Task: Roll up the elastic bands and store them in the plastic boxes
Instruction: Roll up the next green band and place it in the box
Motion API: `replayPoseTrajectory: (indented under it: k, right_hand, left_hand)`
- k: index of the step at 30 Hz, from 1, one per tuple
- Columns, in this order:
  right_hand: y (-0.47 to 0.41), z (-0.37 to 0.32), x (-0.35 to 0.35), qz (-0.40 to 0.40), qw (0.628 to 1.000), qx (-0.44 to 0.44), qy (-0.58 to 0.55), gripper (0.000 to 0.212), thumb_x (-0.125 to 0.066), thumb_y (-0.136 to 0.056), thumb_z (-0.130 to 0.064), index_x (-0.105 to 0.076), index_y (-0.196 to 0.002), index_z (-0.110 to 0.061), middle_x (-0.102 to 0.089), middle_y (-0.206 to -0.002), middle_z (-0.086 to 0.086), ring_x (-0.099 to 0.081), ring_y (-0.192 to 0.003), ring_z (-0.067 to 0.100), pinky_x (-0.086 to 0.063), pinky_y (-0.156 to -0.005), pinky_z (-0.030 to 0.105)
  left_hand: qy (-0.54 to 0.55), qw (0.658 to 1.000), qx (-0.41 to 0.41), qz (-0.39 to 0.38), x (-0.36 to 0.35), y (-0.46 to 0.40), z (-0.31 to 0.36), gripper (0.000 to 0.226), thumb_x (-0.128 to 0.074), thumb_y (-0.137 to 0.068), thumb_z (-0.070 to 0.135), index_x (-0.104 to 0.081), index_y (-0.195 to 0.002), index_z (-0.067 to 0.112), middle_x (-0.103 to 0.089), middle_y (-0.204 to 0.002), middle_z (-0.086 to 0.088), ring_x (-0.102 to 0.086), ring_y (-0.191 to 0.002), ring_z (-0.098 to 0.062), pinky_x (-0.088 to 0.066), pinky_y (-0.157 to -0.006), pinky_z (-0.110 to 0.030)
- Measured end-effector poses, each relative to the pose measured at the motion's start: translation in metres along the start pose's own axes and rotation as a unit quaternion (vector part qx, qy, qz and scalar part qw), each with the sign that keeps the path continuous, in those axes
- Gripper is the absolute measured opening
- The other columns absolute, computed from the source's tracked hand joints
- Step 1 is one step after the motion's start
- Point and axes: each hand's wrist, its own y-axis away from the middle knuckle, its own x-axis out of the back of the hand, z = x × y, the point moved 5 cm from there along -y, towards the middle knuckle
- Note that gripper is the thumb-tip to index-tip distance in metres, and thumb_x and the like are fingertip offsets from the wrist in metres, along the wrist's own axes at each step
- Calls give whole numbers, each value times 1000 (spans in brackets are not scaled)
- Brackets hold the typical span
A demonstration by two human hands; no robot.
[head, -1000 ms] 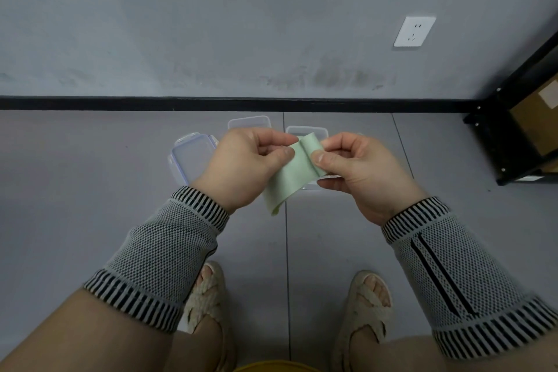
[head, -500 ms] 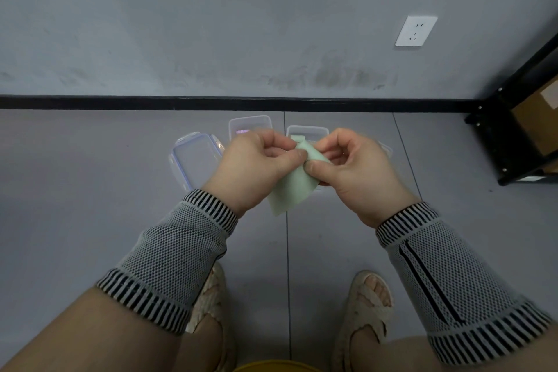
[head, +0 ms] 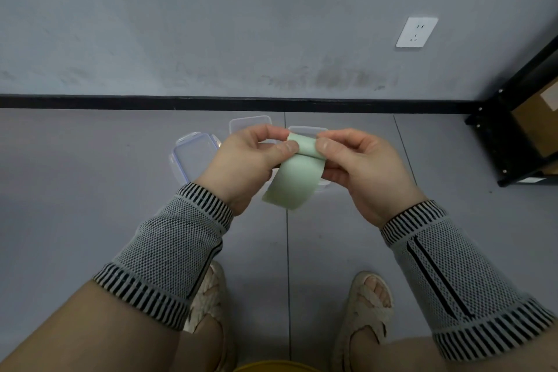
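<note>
Counts:
- One pale green flat elastic band (head: 294, 181), top end curled into roll.
- Two bare hands: left hand (head: 244, 164), right hand (head: 367, 172), both pinching band's rolled end.
- Three clear plastic boxes visible on grey floor: one with blue-tinted rim at left (head: 193, 155), one behind left hand (head: 249, 124), one behind band (head: 306, 130); further ones behind hands cannot tell.
- Two grey knit striped-cuff sleeves (head: 169, 254).
- Two cream woven sandals (head: 367, 308).
- One white wall socket (head: 416, 32).
- One black metal shelf rack (head: 510, 130).
</note>
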Motion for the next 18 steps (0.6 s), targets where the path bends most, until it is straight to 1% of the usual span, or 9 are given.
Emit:
replayPoseTrajectory:
  k: [2,6,7,8,10,11,13,15,18]
  right_hand:
    - [0,1,1,5,1000,-2,23,18,-64,-87,-12,-66,-102,-3,-70,-93,18,-68,-81,26,-58,-78,40]
    - [0,1,-1,-1,999,-3,39,21,-63,-89,-17,-66,-105,-3,-67,-80,11,-62,-67,18,-53,-60,27]
    - [0,1,0,0,999,0,39,21,-63,-88,-17,-65,-105,-4,-68,-80,11,-63,-67,20,-54,-60,28]
    - [-1,0,1,1,999,6,39,21,-64,-87,-16,-65,-105,-3,-69,-84,14,-65,-71,27,-56,-64,32]
    - [0,-2,1,2,1000,18,24,21,-65,-86,-9,-64,-106,-2,-69,-93,22,-67,-83,38,-57,-76,45]
    - [1,-4,1,1,1000,22,17,21,-65,-85,-6,-64,-105,-1,-69,-95,24,-67,-85,39,-56,-79,48]
    - [2,-6,0,-3,1000,29,12,17,-63,-85,-1,-64,-102,-2,-68,-92,24,-67,-81,35,-55,-79,48]
    - [3,-8,-1,-12,999,39,12,14,-63,-85,2,-65,-96,-6,-69,-89,22,-68,-79,30,-57,-77,44]
    - [4,-10,-1,-20,998,50,14,16,-62,-84,4,-66,-93,-9,-69,-85,19,-69,-76,25,-59,-75,38]
  left_hand:
    - [10,1000,0,-4,1,1,2,7,-63,-87,10,-63,-93,14,-63,-66,1,-49,-44,-3,-36,-51,-21]
    - [35,999,-2,-17,0,4,5,11,-60,-88,4,-59,-90,14,-63,-56,6,-44,-40,-2,-33,-45,-16]
    - [41,999,-3,-22,-1,4,6,12,-59,-88,2,-58,-90,13,-62,-54,6,-43,-39,-2,-33,-43,-16]
    - [47,999,-4,-26,-2,5,6,13,-58,-88,0,-58,-91,13,-62,-53,6,-42,-39,-3,-32,-42,-15]
    - [59,998,-4,-34,-3,6,7,16,-57,-88,-3,-57,-94,11,-63,-53,5,-42,-39,-3,-32,-42,-15]
    - [65,997,-1,-36,-4,6,7,16,-57,-87,-4,-58,-95,11,-63,-54,5,-44,-40,-4,-33,-42,-15]
    - [70,997,14,-32,-4,5,5,17,-60,-85,-2,-61,-95,12,-63,-60,3,-48,-45,-4,-36,-49,-17]
    - [63,997,33,-26,-2,3,3,16,-64,-83,1,-64,-95,12,-64,-69,-1,-54,-54,-7,-38,-56,-21]
    - [45,998,45,-25,1,2,0,16,-66,-82,4,-65,-96,12,-64,-74,-3,-57,-60,-10,-40,-56,-21]
